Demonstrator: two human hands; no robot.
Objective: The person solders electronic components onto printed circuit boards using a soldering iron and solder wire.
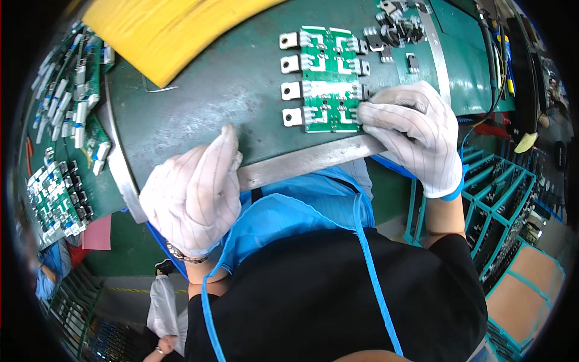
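A green circuit board panel (330,79) lies on the bench, with black, metal-tabbed transistors (292,91) along its left and right edges. At the panel's lower right corner is my right hand (416,127), in a white striped glove. Its thumb and fingers are pinched on what looks like a transistor there, mostly hidden by the fingertips. My gloved left hand (196,190) rests at the bench's near edge, left of the panel. Its index finger stretches out, other fingers partly curl, and nothing shows in it. Loose transistors (395,27) lie heaped beyond the right hand.
A metal strip (313,161) edges the green bench (187,114). A yellow sheet (163,36) lies at the far left. Assembled boards (57,193) are stacked leftward. Green racks (494,187) stand at right. Part of another person (163,308) shows at lower left.
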